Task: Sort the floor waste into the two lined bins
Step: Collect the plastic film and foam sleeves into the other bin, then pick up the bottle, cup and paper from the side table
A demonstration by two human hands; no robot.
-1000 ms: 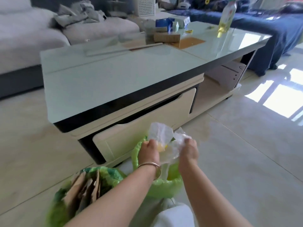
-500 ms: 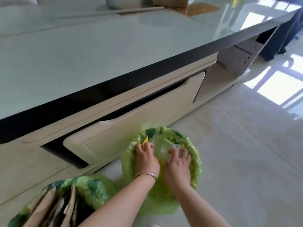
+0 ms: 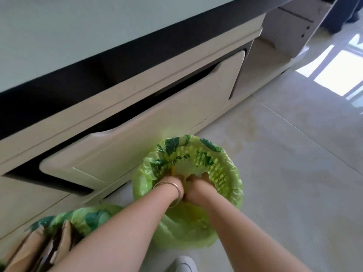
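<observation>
**Both hands down in the right-hand bin, pressing plastic waste toward its bottom**

Because the floor [image 3: 294, 173] in view is bare pale tile to the right and front of the bins, that is the side with open room for the arms to withdraw. On the left and rear the way is closed: the coffee table [image 3: 78, 36] overhangs, and its cream drawer front [image 3: 137, 138] stands just behind the bins.

The green-lined bin [image 3: 233, 173] sits directly ahead of and below the person, its mouth facing up, so the exit path is straight up and back toward the body. A second lined bin [image 3: 84, 218], near the left forearm, holds upright brown cardboard pieces [image 3: 35, 246].

Inside the first bin lies the crumpled pale plastic [image 3: 188, 167], directly under and just beyond the fingertips, with a small yellow scrap showing at its left edge. It has no clear long axis.

The left hand [image 3: 173, 183], with a metal bangle [image 3: 172, 191] at the wrist, and the right hand [image 3: 196, 185] are side by side, touching, both below the rim and equally near the plastic. The fingers are curled down onto it; whether they pinch or merely press cannot be told.

Judgement: this item is placed, and release and lift-out follow.
</observation>
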